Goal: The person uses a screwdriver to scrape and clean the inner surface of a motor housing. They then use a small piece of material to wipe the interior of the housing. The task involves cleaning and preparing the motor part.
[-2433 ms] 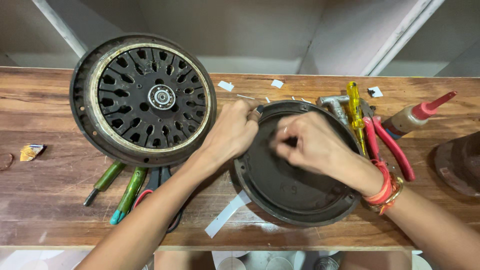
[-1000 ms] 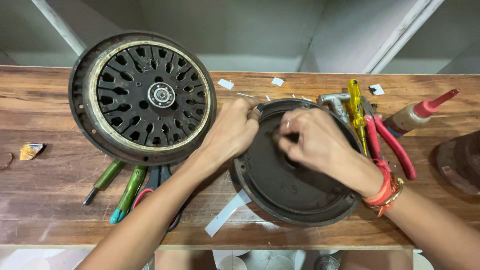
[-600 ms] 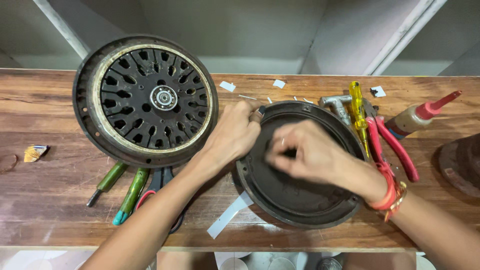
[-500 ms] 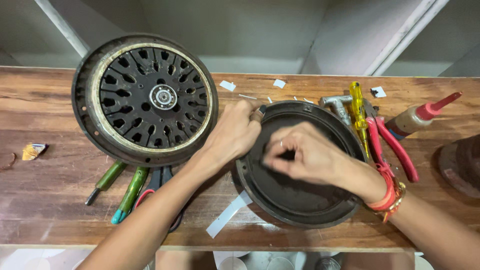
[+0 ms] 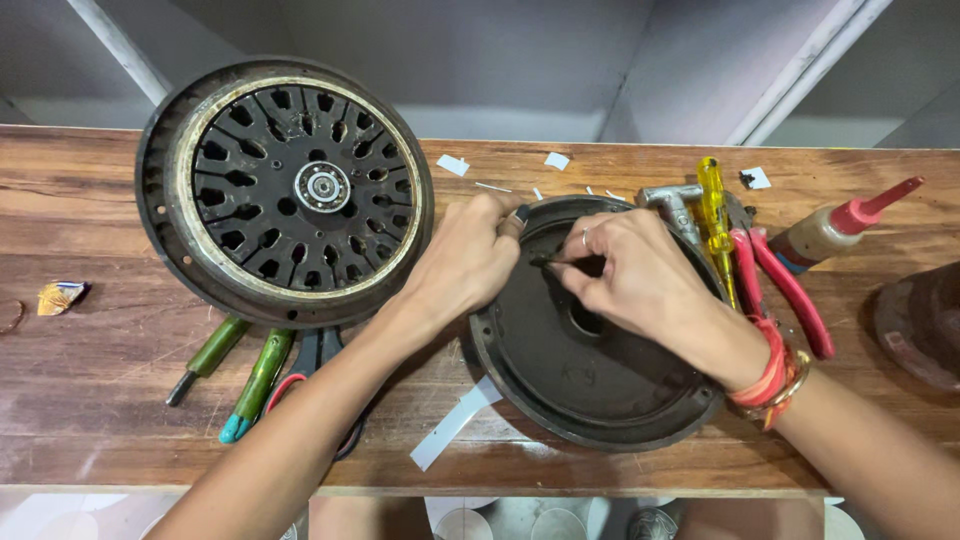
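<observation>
A round black metal cover (image 5: 590, 385) lies flat on the wooden bench in front of me. My left hand (image 5: 462, 265) grips its upper left rim, fingers curled over the edge. Over the cover's upper middle, my right hand (image 5: 630, 280) pinches a small thin dark object between thumb and fingertips; what it is cannot be told. To the left lies a large black wheel hub (image 5: 285, 190) with slotted holes and a central bearing.
Two green-handled screwdrivers (image 5: 245, 375) and scissors (image 5: 320, 365) lie below the hub. A yellow screwdriver (image 5: 715, 215), red pliers (image 5: 780, 290) and a metal wrench (image 5: 672, 205) lie right of the cover. A glue bottle (image 5: 835, 228) and a rusty round part (image 5: 920, 320) sit far right. White paper scraps are scattered about.
My right hand has shifted slightly over the cover's upper middle, its fingers now pinching the small dark piece. The left hand stays on the rim.
</observation>
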